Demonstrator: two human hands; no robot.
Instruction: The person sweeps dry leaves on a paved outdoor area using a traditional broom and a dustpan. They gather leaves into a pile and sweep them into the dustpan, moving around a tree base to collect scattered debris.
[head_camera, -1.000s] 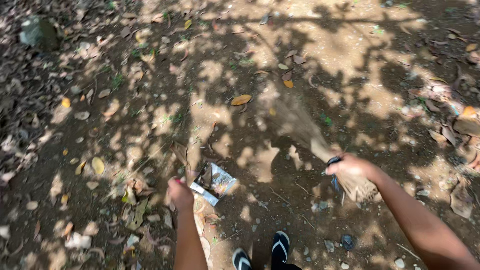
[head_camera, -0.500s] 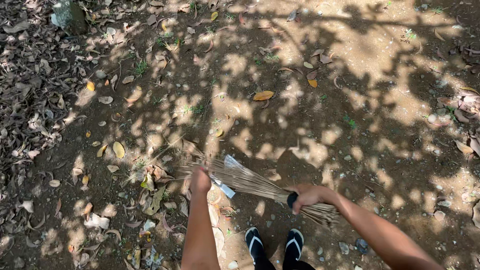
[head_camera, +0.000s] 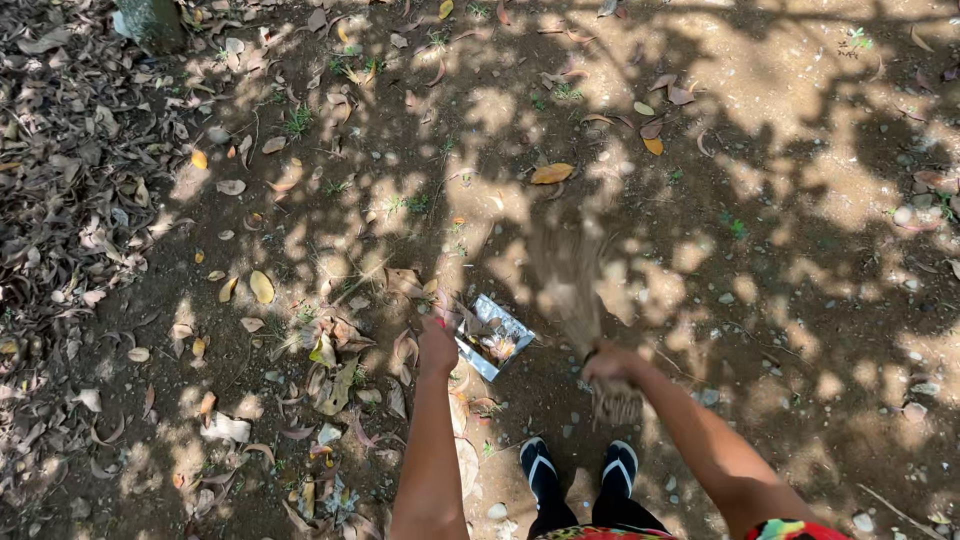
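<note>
Two hands, one broom, one dustpan — the right hand (head_camera: 612, 365) has its fingers wrapped tight around the bound end of a stick broom (head_camera: 572, 285), its blurred bristles fanning up and away over the dirt ground (head_camera: 780, 150). The left hand (head_camera: 437, 350) is closed on the metal dustpan (head_camera: 497, 338), which lies just right of its fingers, between both hands. Dry leaves (head_camera: 262, 287) lie scattered left.
</note>
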